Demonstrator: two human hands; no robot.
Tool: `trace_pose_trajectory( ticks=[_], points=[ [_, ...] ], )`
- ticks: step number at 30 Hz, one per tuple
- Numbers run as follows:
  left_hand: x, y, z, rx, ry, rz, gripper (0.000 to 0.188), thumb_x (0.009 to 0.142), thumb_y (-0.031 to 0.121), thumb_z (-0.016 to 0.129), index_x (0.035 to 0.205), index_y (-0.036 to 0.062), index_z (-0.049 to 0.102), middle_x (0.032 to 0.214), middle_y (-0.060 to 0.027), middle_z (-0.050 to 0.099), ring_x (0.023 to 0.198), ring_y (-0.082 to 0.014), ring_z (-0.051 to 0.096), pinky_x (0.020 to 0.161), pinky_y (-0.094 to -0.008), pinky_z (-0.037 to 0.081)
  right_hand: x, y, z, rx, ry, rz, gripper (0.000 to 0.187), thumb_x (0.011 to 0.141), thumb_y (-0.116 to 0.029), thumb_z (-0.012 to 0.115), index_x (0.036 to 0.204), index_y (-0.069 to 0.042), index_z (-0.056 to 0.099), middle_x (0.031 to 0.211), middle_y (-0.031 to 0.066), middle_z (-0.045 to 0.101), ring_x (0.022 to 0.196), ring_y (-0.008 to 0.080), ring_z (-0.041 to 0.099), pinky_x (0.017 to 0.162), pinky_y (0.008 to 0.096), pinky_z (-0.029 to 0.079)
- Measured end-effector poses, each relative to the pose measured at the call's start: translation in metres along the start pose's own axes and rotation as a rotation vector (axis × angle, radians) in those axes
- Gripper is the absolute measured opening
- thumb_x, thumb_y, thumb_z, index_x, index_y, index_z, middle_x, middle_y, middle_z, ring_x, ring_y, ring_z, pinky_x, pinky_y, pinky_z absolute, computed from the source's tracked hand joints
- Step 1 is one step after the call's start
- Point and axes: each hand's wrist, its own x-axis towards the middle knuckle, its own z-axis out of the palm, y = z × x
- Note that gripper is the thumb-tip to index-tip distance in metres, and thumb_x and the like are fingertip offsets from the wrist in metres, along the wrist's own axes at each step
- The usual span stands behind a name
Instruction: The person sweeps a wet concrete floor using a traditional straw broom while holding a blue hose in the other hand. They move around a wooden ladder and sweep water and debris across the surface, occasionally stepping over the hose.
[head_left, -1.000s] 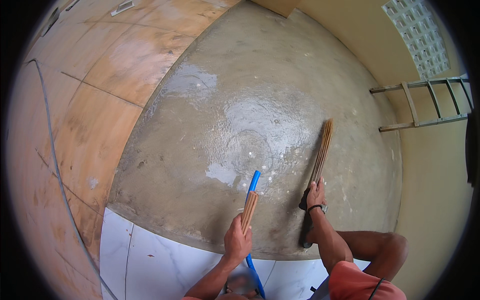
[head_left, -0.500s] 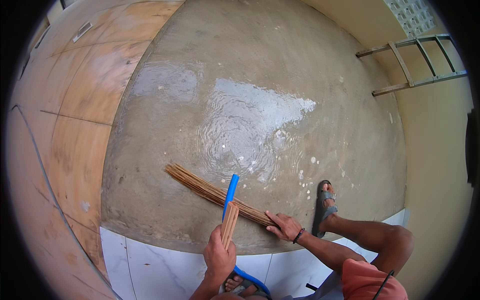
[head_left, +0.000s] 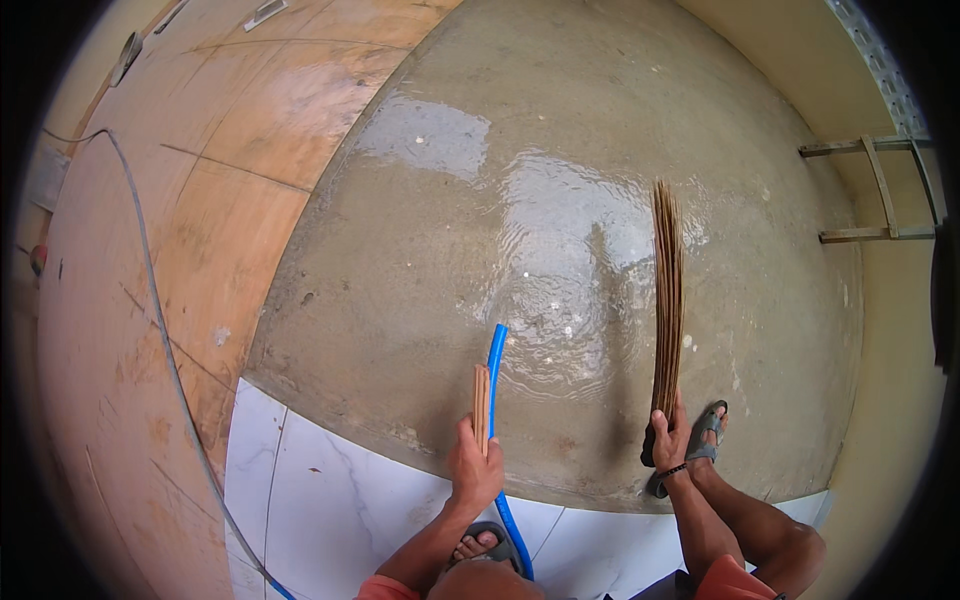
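Note:
My left hand (head_left: 476, 474) is closed around a blue hose (head_left: 496, 356) and a short reddish-brown, ridged strip (head_left: 481, 395) whose kind I cannot make out. Both point away from me, side by side, and the hose's end hangs over the wet concrete. On the right, my right hand (head_left: 672, 436) grips a stick broom (head_left: 668, 290) by its dark bound end. Its long thin brown sticks point away from me over the water. A rippling puddle (head_left: 560, 345) spreads beyond the hose's mouth.
White marbled tiles (head_left: 345, 470) edge the concrete floor (head_left: 400, 310) near my feet. Orange-brown boards (head_left: 215, 235) border it on the left, crossed by a grey cable or hose (head_left: 150, 270). At the far right, a metal ladder (head_left: 880, 185) leans by the wall (head_left: 900, 330).
The broom has swung from lying across in front of the left hand to pointing away on the right. My right hand now holds its bound end. The view has shifted left.

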Motion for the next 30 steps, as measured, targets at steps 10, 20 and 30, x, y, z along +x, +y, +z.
trace_pose_trajectory(
  ticks=[10,20,30],
  points=[
    [0.001,0.008,-0.016,-0.571,0.214,-0.314,0.039,0.092,0.007,0.054,0.127,0.0021,0.036,0.088,-0.0121,0.055,0.064,-0.0191,0.059,0.052,-0.0332,0.051,0.035,-0.113,0.101,-0.143,-0.615,-0.464,0.063,0.094,-0.026,0.063,0.147,-0.005,0.04,0.121,0.0288,0.062,0.105,0.0417,0.064,0.091,0.042,0.051],
    [0.083,0.02,-0.056,-0.673,0.441,-0.228,0.035,0.09,0.008,0.056,0.121,0.002,0.04,0.088,-0.0107,0.055,0.054,-0.0178,0.057,0.046,-0.0308,0.05,0.133,-0.183,0.122,-0.773,-0.757,-0.716,0.063,0.094,-0.036,0.061,0.151,-0.021,0.037,0.092,0.0202,0.063,0.086,0.0394,0.065,0.078,0.047,0.053],
    [0.121,0.006,-0.055,-0.473,0.268,-0.064,0.04,0.086,0.004,0.057,0.124,0.0007,0.045,0.089,-0.0201,0.064,0.075,-0.0346,0.067,0.067,-0.0442,0.053,0.198,-0.166,0.045,-0.25,-0.182,-0.37,0.064,0.091,-0.015,0.058,0.148,0.002,0.036,0.096,0.0139,0.067,0.082,0.018,0.061,0.076,0.0299,0.052]
  ],
)
